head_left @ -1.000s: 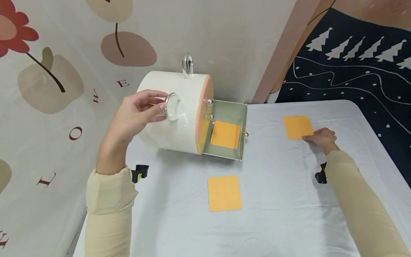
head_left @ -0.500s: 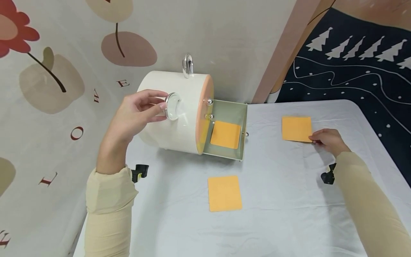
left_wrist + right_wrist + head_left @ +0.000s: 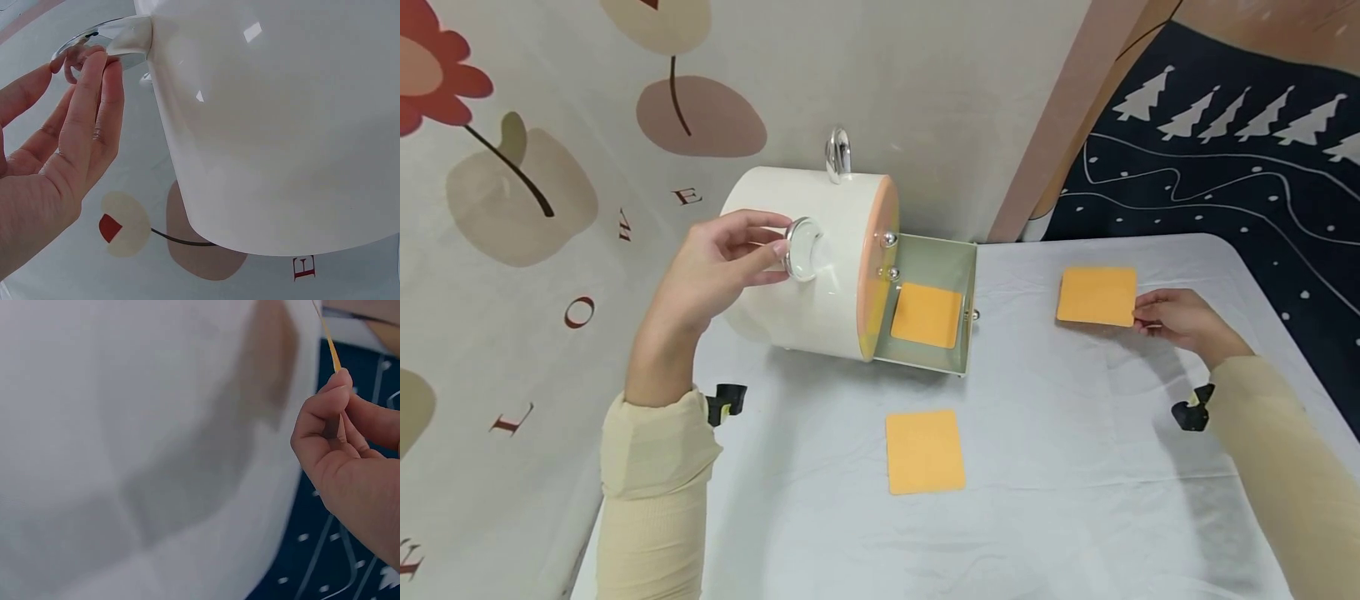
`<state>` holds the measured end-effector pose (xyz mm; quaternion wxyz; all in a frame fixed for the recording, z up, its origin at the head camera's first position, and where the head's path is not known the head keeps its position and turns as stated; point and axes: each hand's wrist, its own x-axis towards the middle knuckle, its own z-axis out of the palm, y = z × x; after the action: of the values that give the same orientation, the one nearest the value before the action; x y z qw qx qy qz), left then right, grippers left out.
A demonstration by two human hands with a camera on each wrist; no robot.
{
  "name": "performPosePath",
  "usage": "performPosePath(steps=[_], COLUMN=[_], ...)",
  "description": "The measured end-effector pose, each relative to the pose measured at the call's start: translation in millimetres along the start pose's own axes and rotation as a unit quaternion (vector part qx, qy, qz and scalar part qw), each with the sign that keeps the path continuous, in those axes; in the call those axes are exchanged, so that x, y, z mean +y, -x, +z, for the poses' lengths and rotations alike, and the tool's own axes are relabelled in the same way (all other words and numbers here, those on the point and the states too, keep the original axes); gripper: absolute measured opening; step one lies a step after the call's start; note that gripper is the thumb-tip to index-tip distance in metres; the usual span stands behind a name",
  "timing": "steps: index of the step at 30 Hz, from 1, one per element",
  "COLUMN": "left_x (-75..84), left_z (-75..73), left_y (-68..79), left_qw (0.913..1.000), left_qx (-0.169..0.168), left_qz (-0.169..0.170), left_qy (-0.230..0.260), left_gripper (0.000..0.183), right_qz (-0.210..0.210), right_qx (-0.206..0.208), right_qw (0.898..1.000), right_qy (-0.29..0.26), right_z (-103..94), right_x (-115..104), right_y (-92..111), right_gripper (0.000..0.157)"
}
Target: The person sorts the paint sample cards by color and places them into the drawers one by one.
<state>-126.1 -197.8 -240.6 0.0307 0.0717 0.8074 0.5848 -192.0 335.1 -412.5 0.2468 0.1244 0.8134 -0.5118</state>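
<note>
A white drum-shaped box lies on its side on the table, its peach-rimmed end facing right. My left hand pinches the clear, silvery ring handle on its curved side with thumb and fingertips. From the box's end a sage-green drawer sticks out, with an orange square card lying inside. At the right, my right hand pinches another orange square card by its near right corner, tilted up from the cloth. The right wrist view shows that card nearly edge-on above the fingertips.
A third orange square card lies flat on the white tablecloth in front of the box. Another silvery ring rises from the box's far side. A printed curtain hangs close behind. Silver knobs protrude from the box's end.
My right hand has moved right and lifted the orange card from flat on the cloth to a tilt. My left hand, the box and the drawer stay put.
</note>
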Motion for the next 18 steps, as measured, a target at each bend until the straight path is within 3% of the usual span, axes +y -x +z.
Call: performPosePath(steps=[10, 18], left_x=[-0.5, -1.6], left_z=[-0.2, 0.1], left_y=[0.1, 0.0], left_qw=[1.0, 1.0], left_qx=[0.001, 0.002], left_qz=[-0.002, 0.002], left_qy=[-0.006, -0.003], left_gripper=[0.032, 0.031], right_qz=[-0.063, -0.082], right_qx=[0.019, -0.012], right_qw=[0.998, 0.995], right_qy=[0.002, -0.047], right_z=[19.7, 51.4], right_x=[-59, -98], right_y=[13, 17], right_gripper=[0.037, 0.03])
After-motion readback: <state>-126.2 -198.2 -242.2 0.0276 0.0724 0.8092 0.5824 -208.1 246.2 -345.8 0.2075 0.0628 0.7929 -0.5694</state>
